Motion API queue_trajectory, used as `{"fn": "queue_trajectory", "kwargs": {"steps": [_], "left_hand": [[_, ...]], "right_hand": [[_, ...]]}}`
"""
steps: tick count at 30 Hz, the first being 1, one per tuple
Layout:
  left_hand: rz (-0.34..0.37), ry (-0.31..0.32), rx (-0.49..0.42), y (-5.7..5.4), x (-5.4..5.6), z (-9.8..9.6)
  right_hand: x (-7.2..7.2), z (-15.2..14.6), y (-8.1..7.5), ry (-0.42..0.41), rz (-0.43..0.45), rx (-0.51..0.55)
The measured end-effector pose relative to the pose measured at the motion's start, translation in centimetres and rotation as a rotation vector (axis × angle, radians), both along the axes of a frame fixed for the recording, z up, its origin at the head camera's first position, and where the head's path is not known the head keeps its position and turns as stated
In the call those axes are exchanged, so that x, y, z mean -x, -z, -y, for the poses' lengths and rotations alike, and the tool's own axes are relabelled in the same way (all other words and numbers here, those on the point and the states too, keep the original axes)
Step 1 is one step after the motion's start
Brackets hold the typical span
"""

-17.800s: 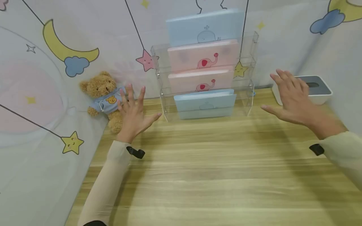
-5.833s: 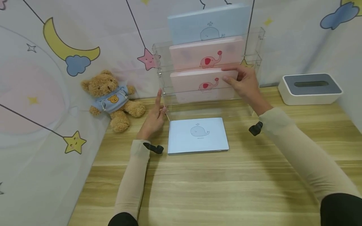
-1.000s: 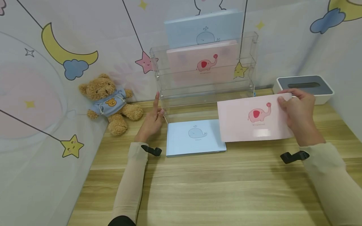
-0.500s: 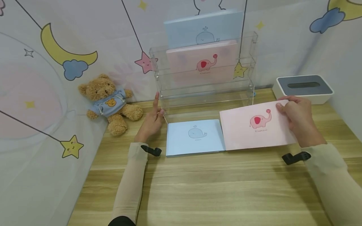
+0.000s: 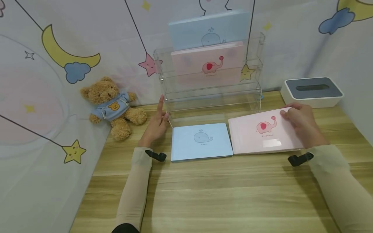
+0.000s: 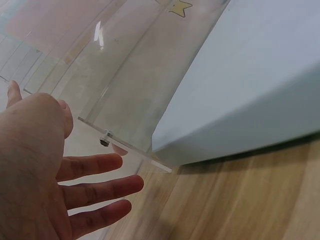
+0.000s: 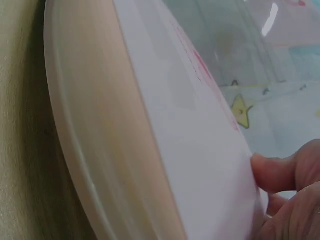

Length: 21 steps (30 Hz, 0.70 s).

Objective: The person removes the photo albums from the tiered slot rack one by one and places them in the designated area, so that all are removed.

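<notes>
My right hand (image 5: 304, 126) pinches the right edge of a pink booklet (image 5: 247, 137) with a red elephant, thumb on top of the cover. In the right wrist view the thumb (image 7: 277, 172) presses that cover, and a thick stack of glossy leaves (image 7: 105, 120) shows under it. Just left of it, a light blue booklet (image 5: 189, 147) with a whale lies flat on the table. My left hand (image 5: 155, 127) rests at the left side of a clear acrylic rack (image 5: 211, 94); in the left wrist view its fingers (image 6: 102, 192) are extended by the rack's side edge.
In the rack's upper tiers stand another pink elephant booklet (image 5: 208, 63) and a larger-looking blue whale booklet (image 5: 211, 30). A teddy bear (image 5: 113, 105) in a blue hoodie sits at the left. A white and grey tissue box (image 5: 311, 94) stands behind my right hand.
Since the earliest frame, the blue booklet and one pink booklet have come out of the rack's lower tiers. Over the last second, the pink one has lowered to the table; my left hand stays put.
</notes>
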State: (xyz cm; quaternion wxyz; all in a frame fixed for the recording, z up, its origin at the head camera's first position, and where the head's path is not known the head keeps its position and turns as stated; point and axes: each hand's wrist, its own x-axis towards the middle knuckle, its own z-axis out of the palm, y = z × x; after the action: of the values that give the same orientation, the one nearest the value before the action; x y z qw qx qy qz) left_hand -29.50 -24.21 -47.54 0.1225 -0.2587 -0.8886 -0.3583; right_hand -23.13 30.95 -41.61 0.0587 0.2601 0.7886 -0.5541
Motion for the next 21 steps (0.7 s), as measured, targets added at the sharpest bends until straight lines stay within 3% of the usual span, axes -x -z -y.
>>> {"fn": "queue_trajectory", "kwargs": {"steps": [1, 6, 9, 11, 12, 17, 21], "left_hand": [[0.007, 0.001, -0.005, -0.2, -0.1, -0.1], [0.019, -0.036, 0.009, 1.0, 0.7, 0.4], [0.03, -0.02, 0.004, 0.1, -0.1, -0.1], [0.01, -0.017, 0.008, 0.5, 0.2, 0.0], [0.015, -0.01, 0.006, 0.0, -0.1, -0.2], [0.031, -0.029, 0.04, -1.1, -0.9, -0.7], [0.0, -0.004, 0.005, -0.1, -0.1, -0.2]], "right_hand": [[0.1, 0.0, 0.2, -0.006, -0.001, 0.0], [0.6, -0.1, 1.0, -0.057, 0.0, -0.016], [0.8, -0.1, 1.2, -0.081, 0.027, -0.02], [0.8, -0.2, 1.3, -0.092, 0.051, -0.017], [0.8, -0.2, 1.3, -0.099, 0.062, -0.015], [0.7, -0.2, 1.2, -0.138, 0.083, -0.02], [0.5, -0.5, 1.3, -0.207, 0.1, -0.008]]}}
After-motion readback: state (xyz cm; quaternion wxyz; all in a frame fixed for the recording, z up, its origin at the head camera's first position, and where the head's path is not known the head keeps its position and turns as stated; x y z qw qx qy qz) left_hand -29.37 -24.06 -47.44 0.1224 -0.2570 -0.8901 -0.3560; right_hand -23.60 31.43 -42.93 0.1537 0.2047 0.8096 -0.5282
